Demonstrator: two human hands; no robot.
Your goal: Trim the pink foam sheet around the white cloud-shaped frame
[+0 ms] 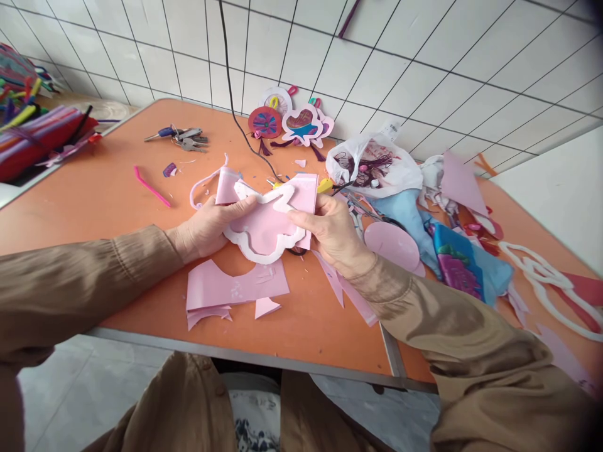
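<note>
My left hand (210, 227) is closed on the left side of a scalloped white frame (264, 257) and the pink sheet (305, 191) lying against it. On the opposite side, my right hand (340, 233) pinches the same two pieces, thumb on the front. The pink sheet shows through the frame's opening and sticks out at its upper corners. Behind them, partly hidden, is a yellow-handled corded tool (325, 186). Just below on the table lie a pink offcut with a curved edge (235, 289) and a small pink scrap (266, 307).
Keys (191, 138) and a bright pink strip (153, 187) lie to the left. Decorated tasselled charms (265, 122) lean on the tiled wall. At right are a white plastic bag (400, 166), a pink oval (393, 243), a blue pouch (459, 263) and white loops (541, 270).
</note>
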